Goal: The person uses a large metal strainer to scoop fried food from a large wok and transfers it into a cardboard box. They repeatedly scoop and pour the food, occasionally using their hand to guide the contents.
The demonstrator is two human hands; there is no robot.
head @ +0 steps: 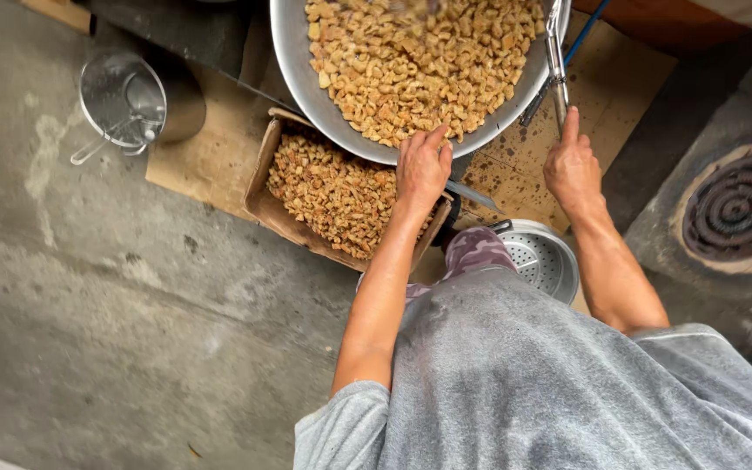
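Observation:
A big round metal pan full of small golden fried pieces fills the top middle. My left hand grips its near rim, fingers curled over the edge. My right hand holds a long metal handle that runs up along the pan's right side. Below the pan sits a cardboard box holding more of the same fried pieces, partly hidden by the pan and my left hand.
A steel pot with a ladle stands at the upper left on a cardboard sheet. A perforated metal strainer lies by my knee. A round burner sits at the right. Bare concrete floor spreads left.

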